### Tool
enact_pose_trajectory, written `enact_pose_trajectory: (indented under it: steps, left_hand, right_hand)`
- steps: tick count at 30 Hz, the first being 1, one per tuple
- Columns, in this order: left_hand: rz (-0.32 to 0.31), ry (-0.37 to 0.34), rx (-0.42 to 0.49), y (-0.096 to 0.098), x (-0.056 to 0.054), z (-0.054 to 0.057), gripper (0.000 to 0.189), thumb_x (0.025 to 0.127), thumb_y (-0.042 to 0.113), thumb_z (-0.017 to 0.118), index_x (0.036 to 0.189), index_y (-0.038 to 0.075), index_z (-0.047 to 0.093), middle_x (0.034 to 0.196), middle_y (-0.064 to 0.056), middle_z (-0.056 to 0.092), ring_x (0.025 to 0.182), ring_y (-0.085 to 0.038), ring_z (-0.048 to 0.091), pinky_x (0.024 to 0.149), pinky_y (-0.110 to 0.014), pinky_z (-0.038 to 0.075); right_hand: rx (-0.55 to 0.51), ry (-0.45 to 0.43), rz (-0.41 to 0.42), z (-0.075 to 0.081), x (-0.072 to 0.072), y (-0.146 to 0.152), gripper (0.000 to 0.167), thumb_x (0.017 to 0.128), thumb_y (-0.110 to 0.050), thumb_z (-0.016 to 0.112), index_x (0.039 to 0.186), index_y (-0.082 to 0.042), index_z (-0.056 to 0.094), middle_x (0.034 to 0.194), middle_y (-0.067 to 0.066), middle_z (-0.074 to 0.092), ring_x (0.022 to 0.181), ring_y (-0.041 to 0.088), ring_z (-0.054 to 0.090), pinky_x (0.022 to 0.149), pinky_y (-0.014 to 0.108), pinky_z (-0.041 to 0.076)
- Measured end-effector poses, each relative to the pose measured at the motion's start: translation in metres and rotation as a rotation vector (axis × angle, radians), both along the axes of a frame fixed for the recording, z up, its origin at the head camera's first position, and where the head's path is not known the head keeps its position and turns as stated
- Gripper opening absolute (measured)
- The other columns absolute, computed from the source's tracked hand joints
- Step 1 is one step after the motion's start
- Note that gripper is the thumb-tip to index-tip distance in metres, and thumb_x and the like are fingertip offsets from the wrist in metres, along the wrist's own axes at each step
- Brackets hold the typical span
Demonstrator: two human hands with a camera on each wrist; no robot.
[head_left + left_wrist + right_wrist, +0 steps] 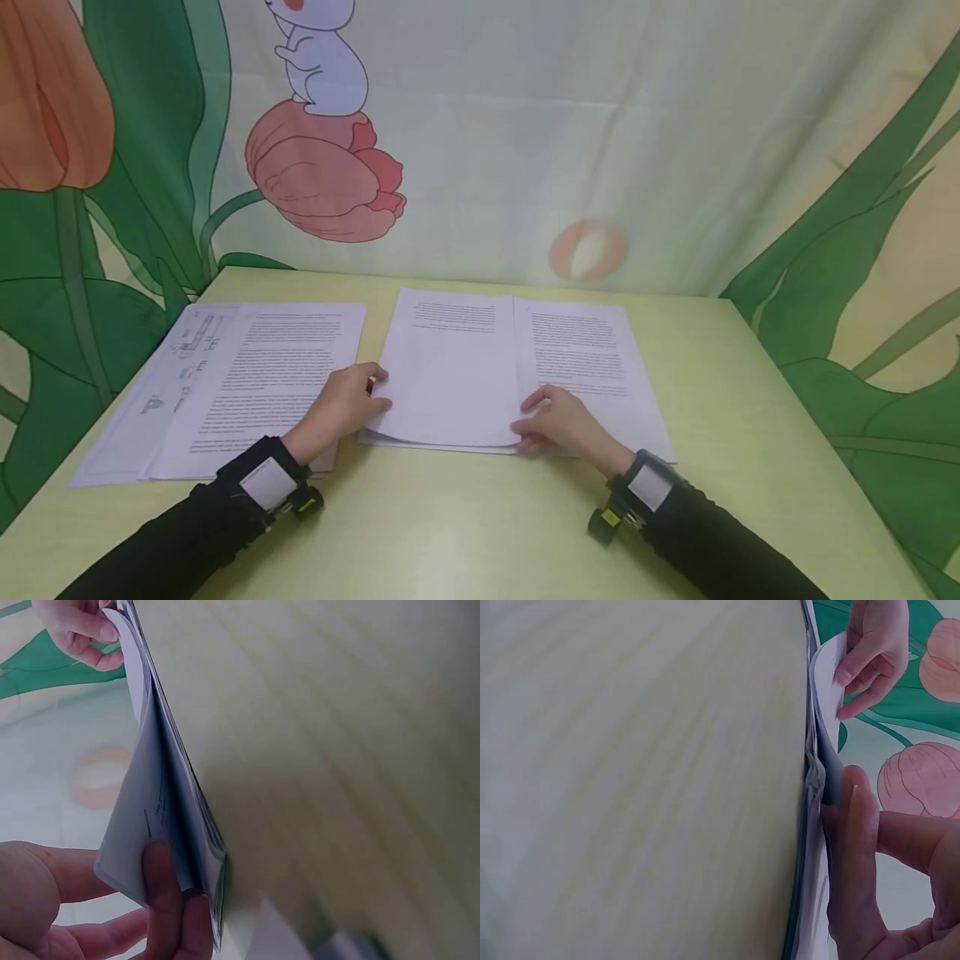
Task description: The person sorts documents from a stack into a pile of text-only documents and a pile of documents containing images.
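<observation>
An opened set of printed sheets lies before me, its left page [450,383] short of text and its right page [576,358] fuller. At the left page's outer edge, my left hand [341,406] pinches the lower corner between thumb and fingers. My right hand [564,423] pinches the same page's lower right corner, beside the seam between the two pages. In the left wrist view the held page [131,817] bows up from the sheets under it. The right wrist view has my right fingers [855,855] at the paper's edge.
Left of the opened sheets lies another printed stack [277,375], partly over sheets with drawings [168,400]. My left forearm crosses near its lower corner. The pale yellow table [450,525] meets a flower-printed curtain [480,167] at the back.
</observation>
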State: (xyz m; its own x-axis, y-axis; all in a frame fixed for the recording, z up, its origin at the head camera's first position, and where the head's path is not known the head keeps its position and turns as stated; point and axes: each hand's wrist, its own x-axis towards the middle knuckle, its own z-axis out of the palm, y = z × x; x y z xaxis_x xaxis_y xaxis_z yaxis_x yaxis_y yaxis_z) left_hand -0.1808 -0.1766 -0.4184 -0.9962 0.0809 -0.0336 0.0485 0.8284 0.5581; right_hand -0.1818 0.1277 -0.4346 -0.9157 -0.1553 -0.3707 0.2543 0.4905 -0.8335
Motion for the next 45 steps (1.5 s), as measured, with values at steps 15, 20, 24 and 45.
enact_pose_trajectory:
  steps: [15,20,24,45]
  left_hand:
    - [-0.046,0.013,-0.219,0.003,0.003,-0.002,0.048,0.071,0.017,0.081,0.113,0.001,0.065,0.102,-0.022,0.054,0.081,-0.025,0.052,0.065,-0.035,0.046]
    - [-0.067,0.037,-0.300,0.003,0.005,-0.003,0.046,0.071,0.019,0.079,0.111,0.001,0.066,0.101,-0.019,0.054,0.081,-0.026,0.053,0.065,-0.038,0.047]
    - [-0.087,0.053,-0.339,0.004,0.005,-0.004,0.040,0.072,0.019,0.079,0.106,0.000,0.068,0.098,-0.019,0.055,0.077,-0.025,0.054,0.061,-0.037,0.046]
    - [0.036,0.252,-0.242,-0.061,0.033,0.017,0.065,0.080,0.018,0.074,0.133,-0.007,0.046,0.124,-0.031,0.049,0.110,-0.047,0.049,0.089,-0.057,0.043]
  right_hand:
    - [0.257,0.126,0.151,0.002,-0.001,-0.001,0.039,0.075,-0.020,0.080,0.101,-0.004,0.055,0.073,0.007,0.063,0.058,0.014,0.061,0.054,0.025,0.046]
    - [0.461,0.316,0.234,0.007,-0.003,-0.011,0.052,0.073,-0.026,0.081,0.111,-0.006,0.053,0.087,0.008,0.056,0.076,0.020,0.051,0.065,0.030,0.042]
    - [0.569,0.513,0.395,0.011,-0.004,-0.026,0.068,0.080,-0.031,0.075,0.133,0.000,0.045,0.127,0.021,0.052,0.118,0.034,0.049,0.098,0.043,0.042]
    - [0.718,0.561,0.882,-0.001,0.000,-0.056,0.068,0.098,-0.039,0.046,0.151,-0.007,0.019,0.157,0.022,0.007,0.144,0.041,0.007,0.113,0.054,0.019]
